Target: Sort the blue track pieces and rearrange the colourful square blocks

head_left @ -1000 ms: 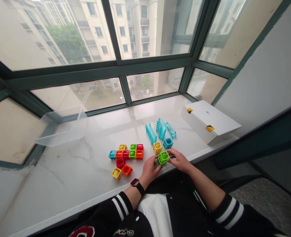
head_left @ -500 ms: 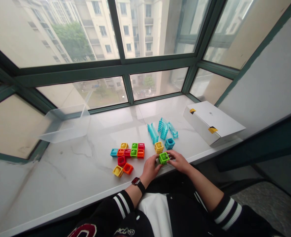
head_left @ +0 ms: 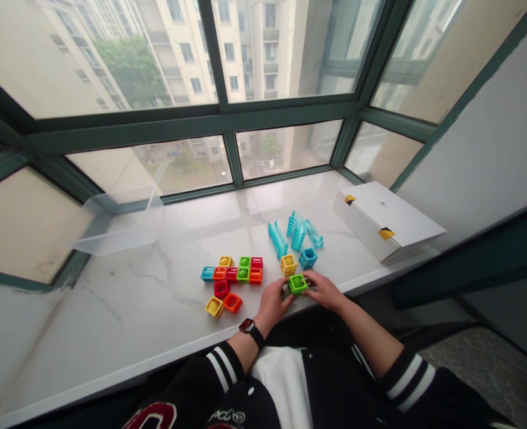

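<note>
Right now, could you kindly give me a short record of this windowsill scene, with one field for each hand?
Left hand: holding the green square block from its left
Right hand: holding the same block from its right
Nearest blocks: yellow block, teal-blue block
Further along: multicoloured block cluster, teal ribbed track pieces
Surface: white marble sill
Also there: clear plastic tub, white box
Left wrist: black smartwatch

Green cube levelling out between left hand and right hand, its tilt going, lower corner dropping from view
</note>
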Tool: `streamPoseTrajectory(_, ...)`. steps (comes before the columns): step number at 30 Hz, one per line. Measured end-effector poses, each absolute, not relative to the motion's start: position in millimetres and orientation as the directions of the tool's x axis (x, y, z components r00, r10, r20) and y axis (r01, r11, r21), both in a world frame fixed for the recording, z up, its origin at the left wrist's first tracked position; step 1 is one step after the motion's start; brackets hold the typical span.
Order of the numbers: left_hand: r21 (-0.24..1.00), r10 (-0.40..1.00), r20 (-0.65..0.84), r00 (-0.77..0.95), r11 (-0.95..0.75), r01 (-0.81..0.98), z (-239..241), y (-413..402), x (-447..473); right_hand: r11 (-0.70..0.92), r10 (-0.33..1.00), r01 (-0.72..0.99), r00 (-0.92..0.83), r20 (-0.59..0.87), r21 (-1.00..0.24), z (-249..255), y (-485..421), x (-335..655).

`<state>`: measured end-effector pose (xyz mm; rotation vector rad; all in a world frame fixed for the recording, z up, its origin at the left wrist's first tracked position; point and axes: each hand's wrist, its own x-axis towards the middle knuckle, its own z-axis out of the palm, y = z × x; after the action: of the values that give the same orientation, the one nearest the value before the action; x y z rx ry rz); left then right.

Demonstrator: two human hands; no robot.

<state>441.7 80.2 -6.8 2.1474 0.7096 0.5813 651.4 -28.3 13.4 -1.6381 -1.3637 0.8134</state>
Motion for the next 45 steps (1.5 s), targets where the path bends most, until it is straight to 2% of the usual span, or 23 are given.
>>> streamPoseTrajectory(19,0.819,0.638,0.164,0.752,-0.513,0.257,-7.8,80.7,438.9,-0.073,0.98,0.529,0.195,0.038,-0.845,1.1,-26.1,655.7)
streamPoseTrajectory(24,0.812,0.647,0.169,0.743,-0.519,0.268,-4.6,79.3,438.8,-0.073,0.983,0.482,0.185,0.02,-0.873,-1.5,-26.3,657.9)
streamPoseTrajectory(31,0.82,0.653,0.155,0.742,-0.504,0.272,0.5,78.7,439.2,-0.119,0.977,0.327,0.209,-0.051,-0.938,-10.4,-25.0,660.8)
streamPoseTrajectory(45,0.823,0.657,0.157,0.737,-0.499,0.27,-1.5,78.8,440.1,-0.128,0.972,0.292,0.226,-0.061,-0.948,-15.8,-27.4,661.1)
